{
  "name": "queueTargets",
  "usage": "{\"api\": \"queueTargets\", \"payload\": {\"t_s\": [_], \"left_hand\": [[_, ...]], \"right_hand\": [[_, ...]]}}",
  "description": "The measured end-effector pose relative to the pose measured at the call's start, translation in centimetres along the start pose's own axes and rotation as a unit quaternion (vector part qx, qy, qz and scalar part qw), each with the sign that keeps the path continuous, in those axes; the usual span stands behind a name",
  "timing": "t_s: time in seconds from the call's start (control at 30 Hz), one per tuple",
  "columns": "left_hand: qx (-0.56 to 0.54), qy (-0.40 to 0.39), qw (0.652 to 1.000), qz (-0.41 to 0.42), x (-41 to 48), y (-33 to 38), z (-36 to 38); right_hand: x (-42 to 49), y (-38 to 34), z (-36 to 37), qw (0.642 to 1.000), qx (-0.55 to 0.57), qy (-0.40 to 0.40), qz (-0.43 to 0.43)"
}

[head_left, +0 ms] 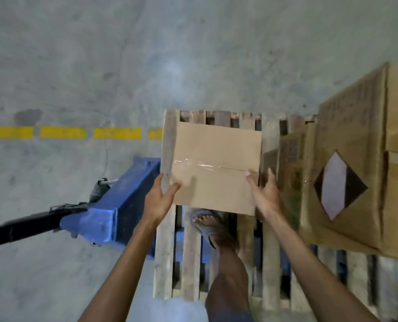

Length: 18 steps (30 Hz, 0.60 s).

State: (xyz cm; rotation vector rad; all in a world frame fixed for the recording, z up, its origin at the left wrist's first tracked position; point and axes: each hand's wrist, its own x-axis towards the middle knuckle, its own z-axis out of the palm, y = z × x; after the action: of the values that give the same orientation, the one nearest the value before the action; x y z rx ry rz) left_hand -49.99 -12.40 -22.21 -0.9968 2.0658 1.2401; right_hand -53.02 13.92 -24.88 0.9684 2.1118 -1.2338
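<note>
Cardboard, taped along its seam, the box [214, 166] hangs level over the far-left corner of the pallet [164, 252], held from both sides, probably to land flat; the left hand [159, 196] grips its near-left edge, thumb on top; the right hand [264, 194] clasps the right edge likewise; stacked cartons [347, 170] crowd the right; bare slats [271, 263] lie below, a sandalled foot [209, 226] near.

A wooden pallet [166, 252] is laid on the grey floor [77, 66]. Big brown boxes [347, 159] are stacked along its right edge. A foot in a sandal [207, 226] is set near its middle. A blue pallet truck [123, 201] is pushed under its left edge.
</note>
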Motion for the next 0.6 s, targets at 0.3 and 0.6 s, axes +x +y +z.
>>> {"api": "queueTargets", "payload": {"t_s": [0.3, 0.6], "left_hand": [[-0.065, -0.019, 0.997, -0.046, 11.8, -1.6, 4.5], [-0.083, 0.014, 0.995, 0.049, 1.3, -3.7, -2.1]], "right_hand": [[8.6, 3.6, 3.7, 0.992, 0.098, -0.001, 0.075], [-3.4, 2.4, 2.3, 0.995, 0.089, -0.012, -0.039]]}}
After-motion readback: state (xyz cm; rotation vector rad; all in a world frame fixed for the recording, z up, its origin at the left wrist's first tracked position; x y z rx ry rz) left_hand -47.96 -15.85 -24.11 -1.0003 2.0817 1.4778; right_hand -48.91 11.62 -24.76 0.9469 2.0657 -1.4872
